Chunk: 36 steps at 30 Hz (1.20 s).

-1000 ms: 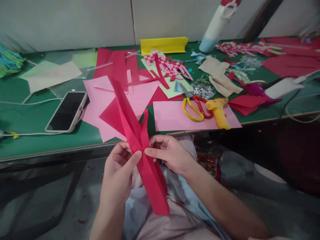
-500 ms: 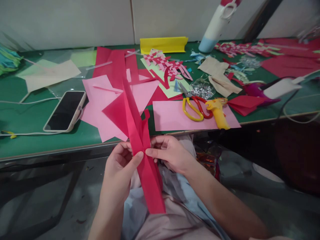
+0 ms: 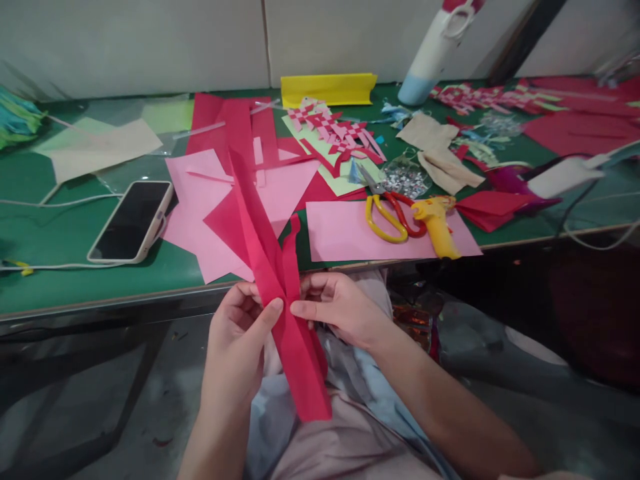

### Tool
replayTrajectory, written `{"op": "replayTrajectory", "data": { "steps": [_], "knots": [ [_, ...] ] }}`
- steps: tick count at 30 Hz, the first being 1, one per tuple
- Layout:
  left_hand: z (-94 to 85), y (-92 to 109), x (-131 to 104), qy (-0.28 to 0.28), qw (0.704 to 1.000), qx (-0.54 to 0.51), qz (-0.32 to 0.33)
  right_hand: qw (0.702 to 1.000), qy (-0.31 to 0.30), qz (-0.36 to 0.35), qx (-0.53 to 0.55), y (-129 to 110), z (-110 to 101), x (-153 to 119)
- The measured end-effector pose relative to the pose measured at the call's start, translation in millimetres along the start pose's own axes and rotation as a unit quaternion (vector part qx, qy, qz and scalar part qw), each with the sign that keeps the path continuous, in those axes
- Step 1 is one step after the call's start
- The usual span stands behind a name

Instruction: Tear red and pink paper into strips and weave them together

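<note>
A long folded strip of red paper [image 3: 300,360] slants over my lap, its upper end reaching above the table edge. My left hand [image 3: 240,330] pinches its left side near the middle, thumb on top. From the other side, my right hand [image 3: 337,307] grips it at the same height, its thumb close to the left thumb. Between the hands the paper gathers into a narrow waist, and a thin curled strip [image 3: 291,253] rises from there. The fingers behind the paper are partly hidden. Pink paper sheets [image 3: 200,227] lie on the table beyond.
On the green table [image 3: 50,287] rest a phone [image 3: 131,221] with a white cable, scissors [image 3: 387,220], a yellow glue gun [image 3: 436,223] and a pink sheet [image 3: 335,233]. Further back are woven paper pieces [image 3: 330,127], a yellow folded sheet [image 3: 327,90] and a bottle [image 3: 430,60].
The upper end of the red paper has swung left and its folds have opened slightly at the waist. The left thumb has shifted a little left and up. Both hands keep their hold.
</note>
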<state>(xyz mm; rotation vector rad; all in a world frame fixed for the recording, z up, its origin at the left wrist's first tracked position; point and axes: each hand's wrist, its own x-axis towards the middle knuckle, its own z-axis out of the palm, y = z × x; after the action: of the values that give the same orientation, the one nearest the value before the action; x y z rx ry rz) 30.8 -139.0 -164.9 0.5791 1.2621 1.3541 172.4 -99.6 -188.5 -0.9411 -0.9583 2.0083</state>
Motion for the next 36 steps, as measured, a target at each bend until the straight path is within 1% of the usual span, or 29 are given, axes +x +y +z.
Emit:
{"op": "replayTrajectory", "data": {
  "steps": [2,7,12,17,19,23,25,29,31,36],
  "knots": [
    [-0.8,0.0,0.8,-0.002,1.000,0.003,0.000,1.000,-0.005,0.009,-0.009,-0.4,-1.1,-0.1],
    [-2.6,-1.5,1.0,-0.038,0.999,0.010,-0.022,1.000,0.009,-0.010,0.013,0.4,-1.2,1.0],
    [-0.8,-1.8,-0.2,-0.026,1.000,0.002,-0.016,0.999,0.018,-0.026,0.030,1.2,1.8,1.9],
    [0.9,0.4,-1.2,-0.012,1.000,-0.009,-0.021,0.996,0.046,-0.029,0.069,1.7,3.9,2.1],
    [0.9,1.1,-0.7,-0.008,1.000,-0.008,-0.024,0.997,0.042,-0.024,0.068,1.8,3.0,1.8],
    [-0.4,1.6,1.0,0.003,1.000,0.001,-0.018,1.000,0.010,0.010,0.024,1.6,-0.7,1.0],
    [-1.4,1.2,1.3,-0.007,1.000,0.006,-0.018,1.000,0.015,0.014,0.023,2.1,-2.2,1.3],
    [-1.9,-0.1,0.4,-0.047,0.998,0.015,-0.026,0.999,0.025,-0.007,0.047,4.0,-3.8,2.5],
    [-1.0,-0.7,-0.3,-0.045,0.999,0.012,-0.023,0.998,0.025,-0.011,0.049,4.8,-3.9,2.6],
    [1.4,-1.4,-0.5,-0.020,1.000,0.008,-0.015,0.998,0.029,-0.035,0.049,5.3,-2.3,2.2]
  ]
}}
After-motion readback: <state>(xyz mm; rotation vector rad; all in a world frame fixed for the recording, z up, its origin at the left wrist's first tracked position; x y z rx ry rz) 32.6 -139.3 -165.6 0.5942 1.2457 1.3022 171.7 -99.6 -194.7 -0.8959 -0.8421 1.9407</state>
